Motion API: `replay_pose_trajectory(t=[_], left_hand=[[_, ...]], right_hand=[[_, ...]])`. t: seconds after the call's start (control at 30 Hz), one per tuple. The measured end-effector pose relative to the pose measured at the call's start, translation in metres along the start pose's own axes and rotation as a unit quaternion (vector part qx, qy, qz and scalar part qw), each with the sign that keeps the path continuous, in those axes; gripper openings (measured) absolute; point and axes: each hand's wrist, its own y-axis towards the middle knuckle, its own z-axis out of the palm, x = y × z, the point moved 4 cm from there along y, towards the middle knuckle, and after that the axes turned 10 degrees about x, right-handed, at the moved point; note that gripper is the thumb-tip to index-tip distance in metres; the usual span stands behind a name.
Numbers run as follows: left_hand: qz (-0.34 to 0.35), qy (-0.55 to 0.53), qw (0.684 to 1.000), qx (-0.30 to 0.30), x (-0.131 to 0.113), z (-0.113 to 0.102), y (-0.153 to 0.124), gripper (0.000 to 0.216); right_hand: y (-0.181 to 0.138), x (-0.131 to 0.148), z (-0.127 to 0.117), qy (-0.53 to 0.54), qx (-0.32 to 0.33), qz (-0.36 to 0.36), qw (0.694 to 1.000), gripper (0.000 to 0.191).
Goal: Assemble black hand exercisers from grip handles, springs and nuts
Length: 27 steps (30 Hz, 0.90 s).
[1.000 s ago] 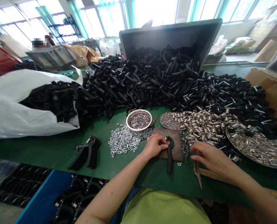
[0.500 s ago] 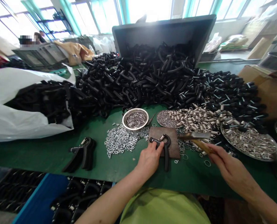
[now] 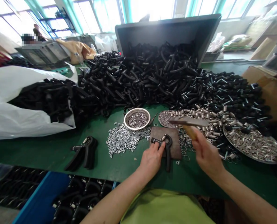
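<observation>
My left hand [image 3: 151,159] is closed on a black hand-grip part [image 3: 166,148] that lies on a small brown plate [image 3: 174,146] on the green table. My right hand [image 3: 205,152] grips the wooden handle of a hammer [image 3: 187,122]. The hammer's metal head hangs above and just right of the plate. A spring and a knob stick out of the black part near my left fingers.
A heap of washers [image 3: 123,141] and a steel bowl [image 3: 137,118] lie left of the plate. Springs [image 3: 206,123] and a tray of metal pins [image 3: 255,145] lie right. A big pile of black handles [image 3: 152,77] spills from a grey bin behind. Two assembled grips [image 3: 82,153] rest at left.
My right hand has picked the hammer up from the table edge and swung its head leftward over the plate. My left hand has shifted down onto the black part's left side.
</observation>
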Motion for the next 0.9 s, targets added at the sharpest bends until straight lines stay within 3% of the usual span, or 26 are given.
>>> replay_pose_trajectory(t=[0.1, 0.17, 0.3, 0.4, 0.47, 0.63, 0.77, 0.83, 0.9], left_hand=[[0.000, -0.004, 1.000, -0.016, 0.000, 0.000, -0.001, 0.047], [-0.003, -0.015, 0.999, -0.033, 0.001, 0.002, -0.002, 0.046], [-0.022, -0.071, 0.994, -0.083, 0.007, 0.008, -0.006, 0.033], [-0.050, -0.102, 0.988, -0.102, 0.010, 0.011, -0.008, 0.021], [-0.060, -0.107, 0.987, -0.100, 0.010, 0.011, -0.007, 0.016], [-0.061, -0.101, 0.989, -0.085, 0.008, 0.009, -0.004, 0.012], [-0.057, -0.096, 0.990, -0.088, 0.008, 0.010, -0.003, 0.011], [-0.057, -0.096, 0.990, -0.087, 0.008, 0.010, -0.002, 0.010], [-0.056, -0.097, 0.990, -0.083, 0.008, 0.010, -0.001, 0.010]], right_hand=[[0.000, -0.006, 0.028, -0.074, 0.128, -0.021, 0.989, 0.043], [0.000, -0.009, 0.032, -0.090, 0.162, -0.011, 0.983, 0.044], [-0.010, 0.006, -0.003, -0.007, 0.111, -0.025, 0.994, 0.044], [-0.026, 0.012, -0.028, 0.078, -0.009, -0.016, 0.997, 0.047], [-0.034, 0.012, -0.025, 0.075, -0.049, -0.027, 0.996, 0.048], [-0.028, 0.010, 0.009, -0.023, 0.119, -0.067, 0.990, 0.043], [-0.025, 0.014, -0.004, 0.008, 0.033, -0.052, 0.998, 0.045], [-0.026, 0.017, -0.001, -0.010, 0.056, -0.065, 0.996, 0.045], [-0.025, 0.017, 0.007, -0.048, 0.125, -0.074, 0.988, 0.045]])
